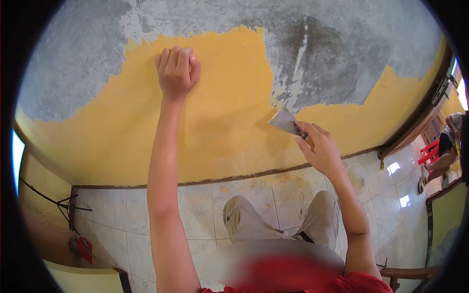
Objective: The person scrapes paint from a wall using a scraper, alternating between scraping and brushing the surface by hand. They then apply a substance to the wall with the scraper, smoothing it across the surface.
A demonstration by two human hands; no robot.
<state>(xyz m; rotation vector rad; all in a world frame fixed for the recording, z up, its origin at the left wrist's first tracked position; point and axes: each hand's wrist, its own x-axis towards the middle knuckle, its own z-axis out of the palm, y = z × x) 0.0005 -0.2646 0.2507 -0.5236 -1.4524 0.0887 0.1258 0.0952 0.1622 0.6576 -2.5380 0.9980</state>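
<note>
My right hand (pixel 317 146) grips a putty knife (pixel 285 121). Its wide metal blade lies at the wall, where yellow paint (pixel 220 97) meets a bare grey patch (pixel 337 63). A pale scraped streak runs up the grey from near the blade. Further left and higher, my left hand (pixel 177 73) is closed in a fist against the yellow paint, close below its ragged upper edge. Nothing shows in that fist.
Paint flakes (pixel 288 179) litter the tiled floor (pixel 195 210) along the wall base. A pale round container (pixel 356 178) stands right of my knees. A black stand (pixel 66 205) is at left. Another person (pixel 447 146) sits far right by a red stool (pixel 429 152).
</note>
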